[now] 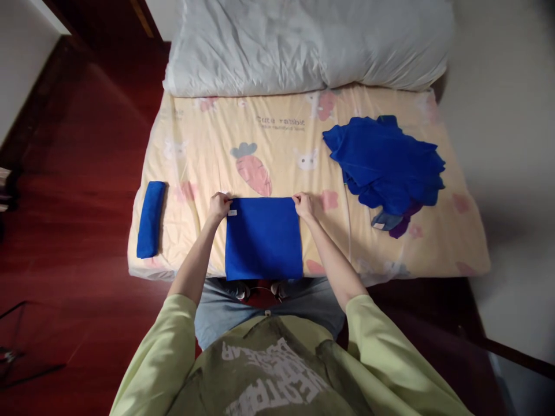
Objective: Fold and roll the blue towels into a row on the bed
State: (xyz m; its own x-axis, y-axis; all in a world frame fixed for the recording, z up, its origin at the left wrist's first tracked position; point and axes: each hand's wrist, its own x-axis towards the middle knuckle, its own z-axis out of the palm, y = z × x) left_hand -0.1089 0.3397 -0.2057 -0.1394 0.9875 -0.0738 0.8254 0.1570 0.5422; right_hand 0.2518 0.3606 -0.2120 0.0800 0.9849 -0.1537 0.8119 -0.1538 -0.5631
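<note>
A square blue cloth (264,240) lies flat at the front edge of the bed, a small white label near its far left corner. My left hand (220,207) pinches that far left corner beside the label. At the far right corner, my right hand (303,206) is closed on the cloth in the same way. To the left lies a blue cloth folded into a narrow roll (151,219). A loose heap of blue cloths (385,164) is on the right, with a purple piece and a grey-blue piece showing at its lower edge.
The bed (195,150) has a yellow cover printed with carrots and rabbits. A bulky grey-white quilt (303,46) spans its far end. Dark red wooden floor (78,190) runs along the left, and a pale wall (507,144) stands on the right.
</note>
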